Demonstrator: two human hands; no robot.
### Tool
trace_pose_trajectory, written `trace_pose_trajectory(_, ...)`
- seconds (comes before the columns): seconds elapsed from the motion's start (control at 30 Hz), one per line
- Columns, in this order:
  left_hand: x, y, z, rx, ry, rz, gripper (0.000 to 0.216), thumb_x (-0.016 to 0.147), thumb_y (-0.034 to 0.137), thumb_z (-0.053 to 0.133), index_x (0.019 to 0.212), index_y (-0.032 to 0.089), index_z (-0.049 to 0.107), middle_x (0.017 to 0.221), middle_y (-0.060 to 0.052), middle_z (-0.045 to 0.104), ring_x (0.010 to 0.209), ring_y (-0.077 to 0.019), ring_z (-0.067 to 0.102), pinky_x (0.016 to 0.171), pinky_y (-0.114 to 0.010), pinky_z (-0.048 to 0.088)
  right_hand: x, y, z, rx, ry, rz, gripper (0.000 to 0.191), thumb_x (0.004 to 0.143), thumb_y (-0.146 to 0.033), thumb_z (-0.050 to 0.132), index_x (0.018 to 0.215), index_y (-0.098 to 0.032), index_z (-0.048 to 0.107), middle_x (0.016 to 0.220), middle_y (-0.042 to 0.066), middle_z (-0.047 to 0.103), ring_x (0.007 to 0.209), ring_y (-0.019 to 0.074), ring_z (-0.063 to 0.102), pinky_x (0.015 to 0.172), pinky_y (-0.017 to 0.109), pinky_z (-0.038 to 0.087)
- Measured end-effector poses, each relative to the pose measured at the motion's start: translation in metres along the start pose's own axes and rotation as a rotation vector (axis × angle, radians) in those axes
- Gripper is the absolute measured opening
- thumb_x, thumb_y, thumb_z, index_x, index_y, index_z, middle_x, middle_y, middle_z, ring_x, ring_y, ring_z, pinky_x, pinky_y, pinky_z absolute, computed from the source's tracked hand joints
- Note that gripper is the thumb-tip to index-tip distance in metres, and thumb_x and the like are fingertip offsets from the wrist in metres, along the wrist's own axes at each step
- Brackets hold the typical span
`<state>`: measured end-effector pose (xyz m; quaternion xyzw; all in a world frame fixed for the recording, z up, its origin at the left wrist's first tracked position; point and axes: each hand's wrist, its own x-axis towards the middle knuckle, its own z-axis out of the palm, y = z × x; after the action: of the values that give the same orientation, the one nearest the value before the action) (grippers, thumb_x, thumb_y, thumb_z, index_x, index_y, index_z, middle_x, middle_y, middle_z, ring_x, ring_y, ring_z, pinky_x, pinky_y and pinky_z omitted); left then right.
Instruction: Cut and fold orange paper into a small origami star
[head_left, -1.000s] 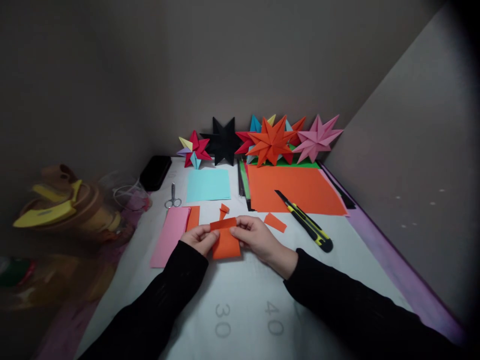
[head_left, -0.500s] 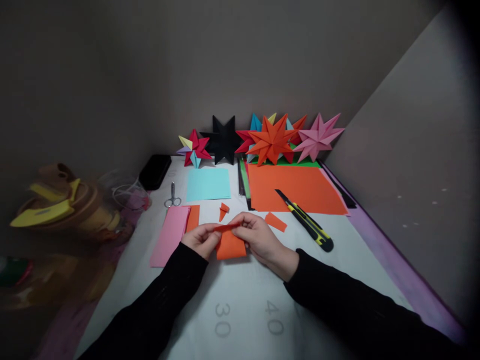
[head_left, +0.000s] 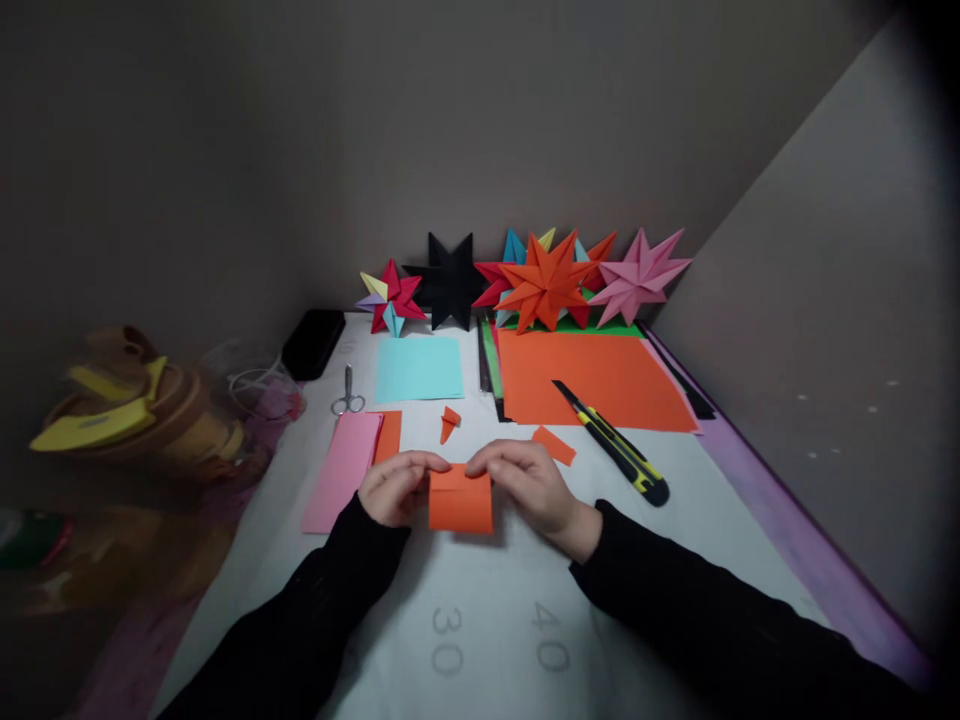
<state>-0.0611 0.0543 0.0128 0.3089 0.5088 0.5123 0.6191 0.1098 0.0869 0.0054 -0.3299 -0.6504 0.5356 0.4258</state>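
Between my hands is a small folded piece of orange paper (head_left: 460,510), with a crease or layer edge running across its upper part. My left hand (head_left: 396,488) pinches its upper left corner, thumb bent inward. With thumb and fingers, my right hand (head_left: 531,487) grips the upper right corner. Just beyond the hands lies a small folded orange piece (head_left: 450,424). A loose orange scrap (head_left: 554,446) rests behind my right hand. Left of my left hand are a pink paper stack (head_left: 341,475) and an orange strip (head_left: 389,436) partly under it.
A utility knife (head_left: 615,445) lies across orange sheets (head_left: 592,365) at the right, blade out. Small scissors (head_left: 349,392), light-blue paper (head_left: 420,368) and a black phone-like object (head_left: 313,343) lie at the left. Folded paper stars (head_left: 547,280) line the wall. A clay pot (head_left: 180,420) stands far left.
The orange paper has tipped so that its face with the crosswise line shows. My fingers have shifted outward to its upper corners, and the paper sits slightly lower.
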Motion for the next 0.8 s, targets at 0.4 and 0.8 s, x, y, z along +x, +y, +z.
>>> trace_pose_trajectory(0.4, 0.003, -0.006, 0.005, 0.081, 0.03, 0.165, 0.032, 0.062, 0.026, 0.067, 0.076, 0.02, 0.038, 0.055, 0.005, 0.064, 0.044, -0.0084, 0.054, 0.047, -0.017, 0.039, -0.003, -0.005, 0.011, -0.398, 0.079, -0.174, 0.008, 0.075, -0.015, 0.053, 0.08, -0.018, 0.058, 0.07, 0.0, 0.063, 0.06, 0.0104, 0.057, 0.055, 0.021, 0.045)
trace_pose_trajectory(0.8, -0.001, -0.009, -0.003, 0.812, 0.095, 0.421, 0.02, 0.074, 0.031, 0.052, 0.069, 0.016, 0.065, 0.054, 0.001, 0.058, 0.051, -0.0104, 0.05, 0.05, -0.02, 0.037, 0.0, -0.01, 0.017, -0.557, -0.04, -0.098, 0.013, 0.078, -0.014, 0.046, 0.07, -0.017, 0.055, 0.064, -0.001, 0.057, 0.058, 0.0094, 0.051, 0.056, 0.021, 0.038)
